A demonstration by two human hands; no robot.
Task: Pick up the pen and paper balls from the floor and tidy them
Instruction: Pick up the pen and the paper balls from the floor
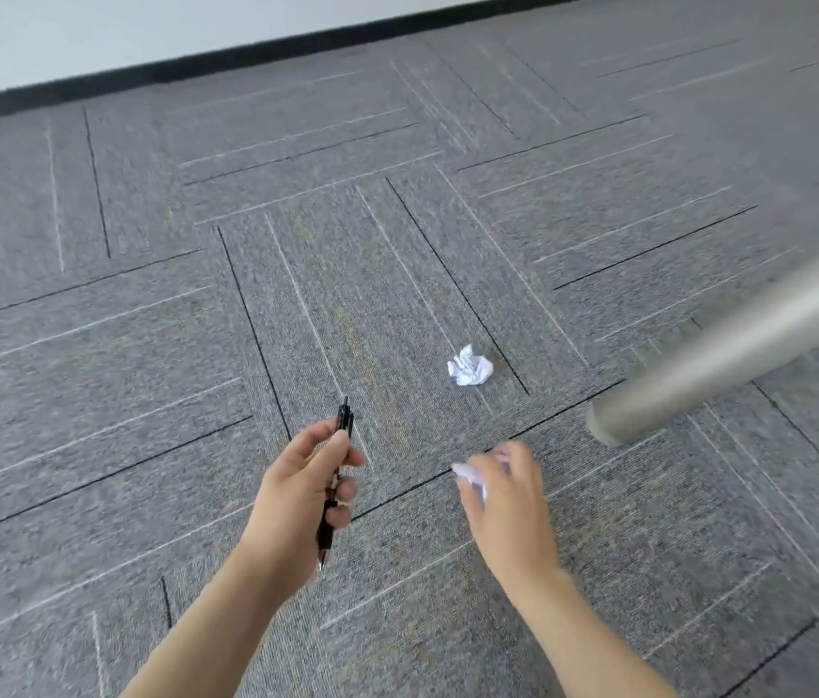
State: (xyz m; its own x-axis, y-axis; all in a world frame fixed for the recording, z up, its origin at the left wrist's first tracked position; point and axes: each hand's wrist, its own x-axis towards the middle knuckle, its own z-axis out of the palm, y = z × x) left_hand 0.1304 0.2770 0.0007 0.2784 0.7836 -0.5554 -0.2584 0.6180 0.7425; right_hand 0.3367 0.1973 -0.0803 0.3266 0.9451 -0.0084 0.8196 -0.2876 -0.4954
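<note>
The left hand is closed around a slim black plastic click pen. The thumb presses on the upper part of the barrel and the curled fingers wrap the middle of it. The pen stands almost upright in the fist: its clip end rises above the thumb, and its metal tip comes out below the hand, pointing down toward the forearm.

The right hand is just to the right of the pen, apart from the left hand, with its back turned to the camera. It is blurred. Its fingers are bent around a small white crumpled paper ball, and only a part of this paper shows at the left edge of the fingers. So this hand grips the paper, but I cannot tell how tightly.

A second white crumpled paper ball lies on the floor beyond the pen and to its right, farther away than both hands. No hand touches it. It is nearer to the right hand than to the left one, and open carpet lies between it and the fingers.

The floor is a grey carpet of rectangular tiles with thin black and pale lines. To the right of the pen, past the right hand, a round silver metal leg comes down at a slant from the right edge and ends on the carpet, near the right hand. Far beyond the pen, a black baseboard runs along the foot of a white wall.
</note>
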